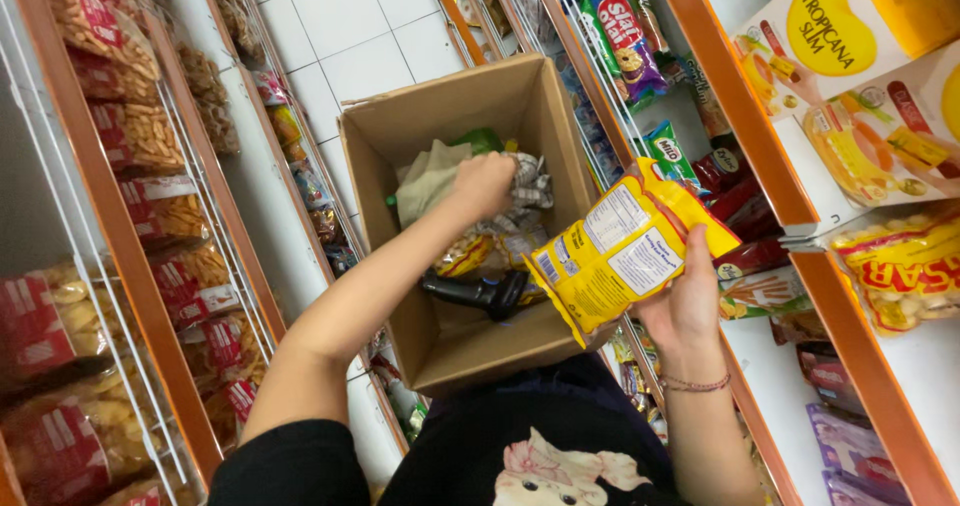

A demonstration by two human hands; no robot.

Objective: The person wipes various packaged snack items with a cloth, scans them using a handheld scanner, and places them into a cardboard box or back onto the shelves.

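Looking down into a shop aisle, a person stands over an open cardboard box (440, 341) held against their body. Left hand (484, 184) reaches into the box, fingers curled shut around crumpled packets (528, 188) on top of the goods inside. Right hand (686, 301), just right of the box, holds a yellow pouch (625, 248) over its near right corner, fingers pressed flat behind it, thumb on its edge. A black scanner (480, 292) lies inside the box, near the pouch. Wire shelves (150, 216) of snack bags line both sides.
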